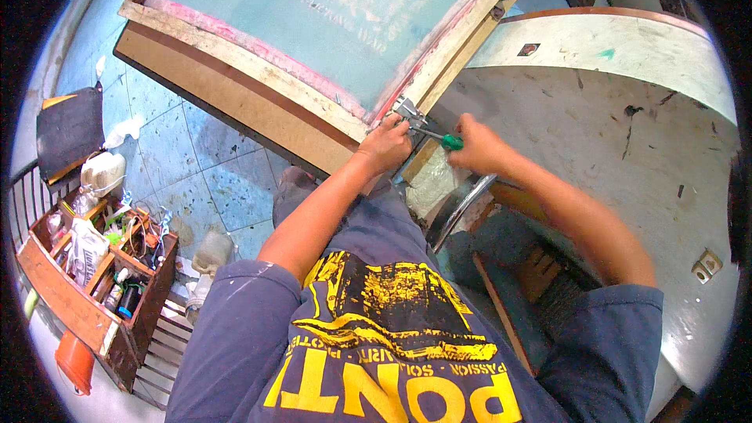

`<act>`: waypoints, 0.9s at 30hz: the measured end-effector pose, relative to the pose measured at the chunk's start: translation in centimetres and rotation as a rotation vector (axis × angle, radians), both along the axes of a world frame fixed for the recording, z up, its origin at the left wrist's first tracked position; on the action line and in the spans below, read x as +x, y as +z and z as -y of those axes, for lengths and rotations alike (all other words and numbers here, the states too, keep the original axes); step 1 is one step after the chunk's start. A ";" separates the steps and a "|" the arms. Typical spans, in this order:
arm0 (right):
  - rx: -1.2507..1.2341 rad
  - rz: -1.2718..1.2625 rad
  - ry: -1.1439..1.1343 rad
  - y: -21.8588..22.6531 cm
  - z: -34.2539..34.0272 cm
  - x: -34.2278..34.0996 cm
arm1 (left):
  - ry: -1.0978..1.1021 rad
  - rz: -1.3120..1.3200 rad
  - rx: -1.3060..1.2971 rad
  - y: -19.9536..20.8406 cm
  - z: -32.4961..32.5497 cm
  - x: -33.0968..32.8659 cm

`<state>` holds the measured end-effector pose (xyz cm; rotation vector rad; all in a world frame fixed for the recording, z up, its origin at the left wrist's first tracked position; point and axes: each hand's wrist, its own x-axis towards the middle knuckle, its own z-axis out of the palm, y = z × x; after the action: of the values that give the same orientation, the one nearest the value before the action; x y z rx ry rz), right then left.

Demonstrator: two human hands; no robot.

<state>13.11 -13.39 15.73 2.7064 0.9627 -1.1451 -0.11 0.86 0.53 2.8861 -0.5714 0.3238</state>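
Right hand point(479, 149) gripping screwdriver point(452, 142), left hand point(384, 144) touching bracket point(408, 110)

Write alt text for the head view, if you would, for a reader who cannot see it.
A person's right hand holds a green-handled screwdriver pointed toward a metal fitting at the corner of a wood-framed screen, with the left hand at the same corner. At lower left, a divided wooden box holds mixed items.
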 end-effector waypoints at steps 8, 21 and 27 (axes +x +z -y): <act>-0.113 0.256 0.609 0.8 -0.4 -1.5 | 0.004 -0.026 -0.020 0.0 0.0 -0.3; -0.070 0.181 0.331 1.3 -1.5 -2.5 | 0.009 -0.027 0.001 -0.5 0.3 -0.1; -0.024 0.261 0.694 2.5 -1.6 -1.6 | 0.000 -0.011 -0.047 -0.5 0.0 -0.3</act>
<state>11.51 -11.83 18.22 2.1175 1.6211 -0.6402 -0.39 0.84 0.06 2.8409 -0.5551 0.3166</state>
